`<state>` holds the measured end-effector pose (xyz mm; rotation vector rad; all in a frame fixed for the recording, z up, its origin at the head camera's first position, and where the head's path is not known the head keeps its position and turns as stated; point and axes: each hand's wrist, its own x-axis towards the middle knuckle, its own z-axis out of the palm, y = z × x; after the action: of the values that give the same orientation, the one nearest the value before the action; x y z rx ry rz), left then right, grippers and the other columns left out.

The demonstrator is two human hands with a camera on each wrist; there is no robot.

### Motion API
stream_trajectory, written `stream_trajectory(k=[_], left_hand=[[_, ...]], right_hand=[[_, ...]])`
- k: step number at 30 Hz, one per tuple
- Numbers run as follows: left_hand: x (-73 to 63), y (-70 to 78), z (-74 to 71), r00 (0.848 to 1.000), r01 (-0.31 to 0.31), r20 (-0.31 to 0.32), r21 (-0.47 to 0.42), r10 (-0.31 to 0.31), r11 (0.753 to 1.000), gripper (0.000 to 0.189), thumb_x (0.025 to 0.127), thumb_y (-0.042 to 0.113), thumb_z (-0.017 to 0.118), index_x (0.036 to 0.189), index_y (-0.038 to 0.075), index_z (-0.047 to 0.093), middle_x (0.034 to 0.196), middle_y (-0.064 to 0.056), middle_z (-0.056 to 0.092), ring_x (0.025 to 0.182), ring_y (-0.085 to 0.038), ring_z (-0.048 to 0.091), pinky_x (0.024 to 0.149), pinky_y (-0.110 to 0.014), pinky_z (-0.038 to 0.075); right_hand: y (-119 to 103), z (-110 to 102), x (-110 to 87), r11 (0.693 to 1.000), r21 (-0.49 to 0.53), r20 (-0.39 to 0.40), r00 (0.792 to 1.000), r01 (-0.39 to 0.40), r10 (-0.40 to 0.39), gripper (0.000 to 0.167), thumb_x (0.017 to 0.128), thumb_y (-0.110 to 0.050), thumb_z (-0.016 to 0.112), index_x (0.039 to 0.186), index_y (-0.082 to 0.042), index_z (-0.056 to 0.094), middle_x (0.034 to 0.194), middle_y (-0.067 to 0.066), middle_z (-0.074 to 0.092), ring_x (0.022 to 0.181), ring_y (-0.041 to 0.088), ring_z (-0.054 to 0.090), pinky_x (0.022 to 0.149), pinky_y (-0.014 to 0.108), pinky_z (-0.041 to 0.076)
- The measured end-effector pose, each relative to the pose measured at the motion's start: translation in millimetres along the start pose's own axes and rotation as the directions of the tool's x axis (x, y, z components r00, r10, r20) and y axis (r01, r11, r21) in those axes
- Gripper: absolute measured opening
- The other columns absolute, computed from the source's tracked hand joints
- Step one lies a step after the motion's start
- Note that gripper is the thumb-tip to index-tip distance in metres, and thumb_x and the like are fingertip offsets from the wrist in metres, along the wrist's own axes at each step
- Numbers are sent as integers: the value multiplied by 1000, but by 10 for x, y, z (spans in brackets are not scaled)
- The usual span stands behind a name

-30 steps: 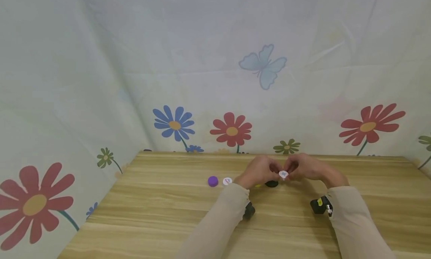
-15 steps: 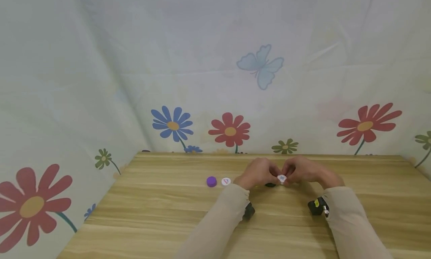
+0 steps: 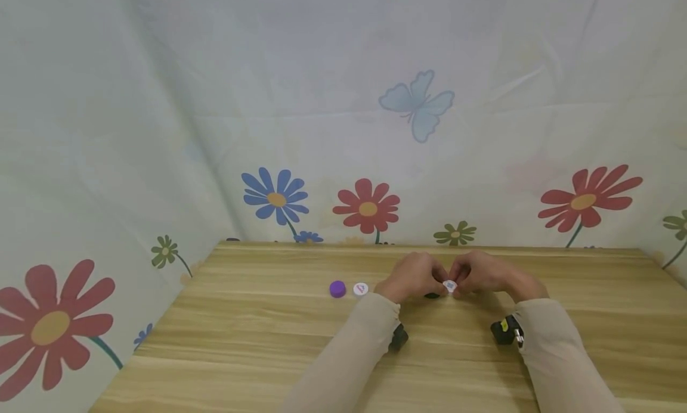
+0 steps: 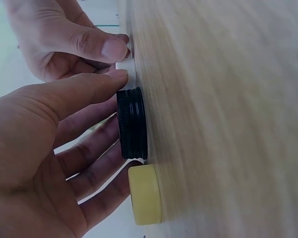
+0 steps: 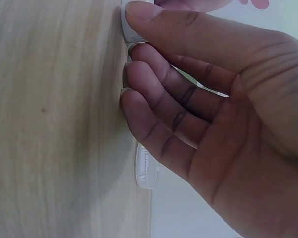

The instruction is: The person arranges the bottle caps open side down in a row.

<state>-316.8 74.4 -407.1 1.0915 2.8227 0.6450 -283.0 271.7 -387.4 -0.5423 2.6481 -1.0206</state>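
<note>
A small white bottle cap (image 3: 449,286) with a printed top stands on the table between my two hands. My left hand (image 3: 413,276) pinches its left side, thumb at the near edge. From the other side, my right hand (image 3: 485,273) grips the same cap with thumb and fingertips. In the left wrist view a ribbed black cap (image 4: 132,124) sits right beside the white one, under the left fingers. Beyond it in that row is a yellow cap (image 4: 145,194), hidden behind the left hand in the head view.
To the left on the wooden table (image 3: 257,341) lie a purple cap (image 3: 337,289) and a white cap with a printed top (image 3: 361,289). A translucent ridged cap (image 5: 146,168) shows past the right fingers. A flowered cloth (image 3: 322,103) hangs behind the table.
Both hands have lowered the white cap slightly toward the table, beside the black cap. Over the last half second they have stayed nearly still.
</note>
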Motion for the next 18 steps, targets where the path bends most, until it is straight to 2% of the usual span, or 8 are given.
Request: stream_trajectory(k=[7, 13, 16, 18], left_hand=[[5, 4, 18, 1000, 10, 4, 5, -10, 1000, 18, 89, 25, 89, 106, 23, 86, 93, 19, 76, 86, 0, 59, 77, -17, 46], [-10, 12, 7, 1000, -5, 0, -15, 5, 1000, 17, 90, 26, 88, 105, 21, 86, 89, 19, 74, 84, 1, 59, 76, -17, 46], [-13, 17, -4, 1000, -1, 1, -41, 1, 999, 19, 91, 30, 87, 106, 19, 85, 89, 18, 74, 82, 0, 59, 74, -17, 47], [-8, 20, -9, 1000, 12, -1, -57, -12, 998, 23, 92, 33, 85, 109, 17, 84, 92, 16, 75, 82, 0, 60, 74, -18, 48]], right_hand=[[7, -10, -12, 1000, -10, 6, 1000, 1, -1, 19, 87, -3, 84, 101, -1, 71, 92, 4, 68, 83, 19, 59, 73, 35, 51], [2, -35, -37, 1000, -6, 1, 1000, 18, -18, 20, 86, -4, 83, 101, -1, 72, 92, 4, 68, 82, 18, 60, 72, 33, 51], [15, -79, -64, 999, 7, -32, 999, 36, -35, 19, 88, -4, 80, 104, 1, 72, 94, 5, 70, 85, 18, 62, 73, 33, 52], [24, -112, -81, 999, 2, -92, 994, 52, -52, 18, 91, -4, 78, 106, 3, 72, 97, 7, 72, 88, 19, 63, 76, 34, 54]])
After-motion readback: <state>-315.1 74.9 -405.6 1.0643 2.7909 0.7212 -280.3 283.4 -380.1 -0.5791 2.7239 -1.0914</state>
